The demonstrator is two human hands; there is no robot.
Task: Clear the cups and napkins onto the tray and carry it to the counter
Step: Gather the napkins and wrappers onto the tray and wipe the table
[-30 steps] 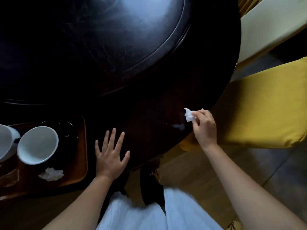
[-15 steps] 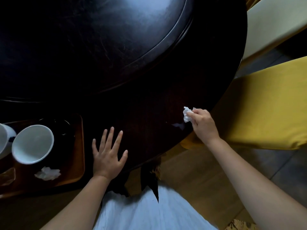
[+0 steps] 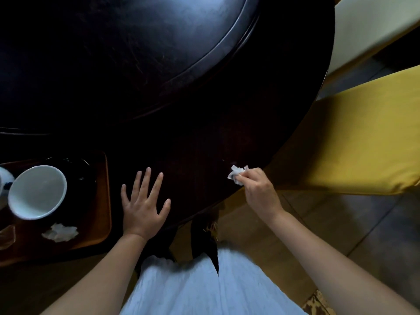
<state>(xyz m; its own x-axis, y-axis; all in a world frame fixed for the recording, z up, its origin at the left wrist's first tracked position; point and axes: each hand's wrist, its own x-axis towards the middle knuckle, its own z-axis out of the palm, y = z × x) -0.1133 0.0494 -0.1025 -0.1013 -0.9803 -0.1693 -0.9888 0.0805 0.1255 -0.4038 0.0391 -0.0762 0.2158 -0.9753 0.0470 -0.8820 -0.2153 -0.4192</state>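
A brown wooden tray [image 3: 105, 201] sits at the left on the dark round table [image 3: 204, 137]. On it stands a white cup [image 3: 37, 192] beside a black saucer [image 3: 79, 171], with a second white cup [image 3: 4, 178] cut off by the left edge. A crumpled white napkin [image 3: 60, 233] lies on the tray's near side. My left hand [image 3: 142, 205] rests flat on the table, fingers spread, just right of the tray. My right hand [image 3: 259, 192] pinches a small crumpled white napkin [image 3: 237, 176] above the table's near right edge.
A raised round centre disc [image 3: 136, 53] covers the table's middle. A yellow cushioned chair [image 3: 363, 137] stands close at the right, with a pale chair [image 3: 363, 26] behind it. Wooden floor shows below the table edge.
My right hand with the napkin has drifted slightly left and toward me along the table edge. My left hand stays flat on the table.
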